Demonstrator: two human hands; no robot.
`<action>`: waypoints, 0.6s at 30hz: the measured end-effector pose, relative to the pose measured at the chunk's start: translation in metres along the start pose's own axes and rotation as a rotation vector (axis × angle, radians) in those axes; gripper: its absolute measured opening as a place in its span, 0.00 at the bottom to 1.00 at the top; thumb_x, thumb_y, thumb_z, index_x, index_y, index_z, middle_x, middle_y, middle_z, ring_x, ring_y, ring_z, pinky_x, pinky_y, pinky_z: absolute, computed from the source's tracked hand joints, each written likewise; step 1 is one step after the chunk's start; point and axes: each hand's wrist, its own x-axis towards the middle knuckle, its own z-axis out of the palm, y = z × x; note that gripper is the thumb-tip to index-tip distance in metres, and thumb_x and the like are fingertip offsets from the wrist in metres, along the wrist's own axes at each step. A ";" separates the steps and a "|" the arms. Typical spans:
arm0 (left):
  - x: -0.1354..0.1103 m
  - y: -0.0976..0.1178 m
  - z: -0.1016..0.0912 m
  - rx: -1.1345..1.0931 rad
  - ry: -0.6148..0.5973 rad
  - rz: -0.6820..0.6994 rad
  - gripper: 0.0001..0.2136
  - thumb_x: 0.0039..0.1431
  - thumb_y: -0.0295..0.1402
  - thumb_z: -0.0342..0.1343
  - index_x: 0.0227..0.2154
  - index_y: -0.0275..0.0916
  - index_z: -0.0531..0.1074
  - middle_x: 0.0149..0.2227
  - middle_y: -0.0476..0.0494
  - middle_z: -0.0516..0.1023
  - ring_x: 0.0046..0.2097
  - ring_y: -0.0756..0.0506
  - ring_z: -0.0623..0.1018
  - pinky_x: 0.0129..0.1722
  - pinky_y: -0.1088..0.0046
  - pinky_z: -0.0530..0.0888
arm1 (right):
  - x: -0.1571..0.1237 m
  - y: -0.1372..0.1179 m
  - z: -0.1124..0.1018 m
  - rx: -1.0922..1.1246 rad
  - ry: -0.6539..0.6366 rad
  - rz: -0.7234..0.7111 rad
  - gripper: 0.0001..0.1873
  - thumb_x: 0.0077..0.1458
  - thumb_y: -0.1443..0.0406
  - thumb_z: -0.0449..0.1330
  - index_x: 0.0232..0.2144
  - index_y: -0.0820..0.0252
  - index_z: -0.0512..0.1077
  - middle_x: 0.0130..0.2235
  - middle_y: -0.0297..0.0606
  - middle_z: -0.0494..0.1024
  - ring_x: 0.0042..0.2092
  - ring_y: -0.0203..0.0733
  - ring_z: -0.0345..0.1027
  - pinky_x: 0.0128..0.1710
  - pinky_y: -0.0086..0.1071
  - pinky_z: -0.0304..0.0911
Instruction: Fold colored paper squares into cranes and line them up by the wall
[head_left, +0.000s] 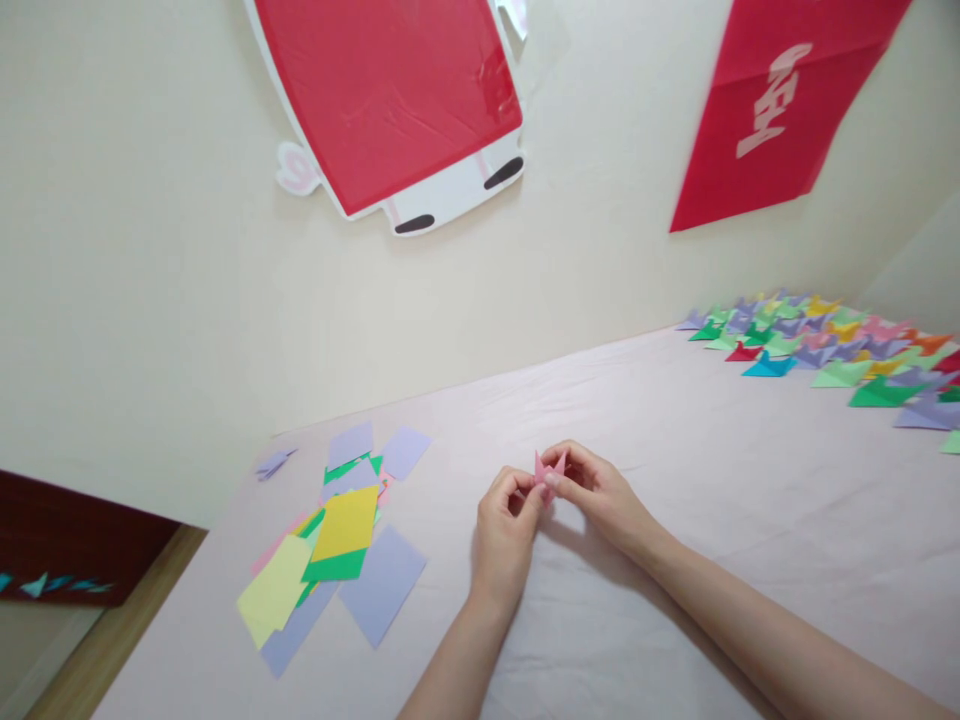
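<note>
A small pink origami piece [550, 470] with two upright points is pinched between both hands, above the middle of the pale cloth-covered table [600, 610]. My left hand [507, 530] grips its left lower side with thumb and index finger. My right hand [600, 490] holds it from the right, the thumb lying across its front and the fingers behind. Part of the folded paper is hidden by my fingertips.
Loose coloured paper sheets [341, 530] lie overlapping on the left, with a few purple scraps [274, 463] near the edge. Rows of folded paper cranes [832, 345] stand at the far right. Behind the table rises a wall [187, 250] with red decorations [397, 90].
</note>
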 end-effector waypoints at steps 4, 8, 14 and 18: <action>-0.003 0.007 0.004 0.118 -0.042 0.082 0.07 0.60 0.33 0.56 0.27 0.40 0.71 0.31 0.49 0.73 0.35 0.47 0.71 0.38 0.74 0.66 | 0.001 -0.001 -0.002 -0.013 0.048 -0.005 0.12 0.50 0.56 0.66 0.26 0.58 0.72 0.28 0.32 0.70 0.29 0.37 0.63 0.30 0.31 0.59; -0.005 0.008 0.006 0.170 -0.067 0.106 0.05 0.59 0.31 0.55 0.28 0.41 0.72 0.32 0.49 0.75 0.37 0.46 0.72 0.39 0.72 0.66 | 0.001 -0.003 -0.005 0.029 0.052 0.006 0.15 0.49 0.56 0.67 0.21 0.59 0.70 0.25 0.31 0.69 0.27 0.36 0.62 0.29 0.31 0.59; -0.006 0.006 0.005 0.111 -0.103 0.021 0.06 0.62 0.35 0.53 0.32 0.40 0.72 0.31 0.49 0.76 0.34 0.47 0.73 0.36 0.73 0.67 | 0.003 0.001 -0.004 0.137 0.094 0.039 0.16 0.53 0.52 0.63 0.26 0.58 0.72 0.26 0.32 0.71 0.28 0.36 0.63 0.31 0.30 0.60; -0.006 0.006 0.004 0.009 -0.087 -0.042 0.09 0.65 0.39 0.50 0.34 0.41 0.69 0.27 0.51 0.74 0.29 0.48 0.74 0.32 0.75 0.68 | 0.002 0.000 -0.001 0.174 0.055 0.082 0.16 0.52 0.52 0.64 0.34 0.58 0.74 0.29 0.33 0.74 0.30 0.38 0.66 0.33 0.32 0.63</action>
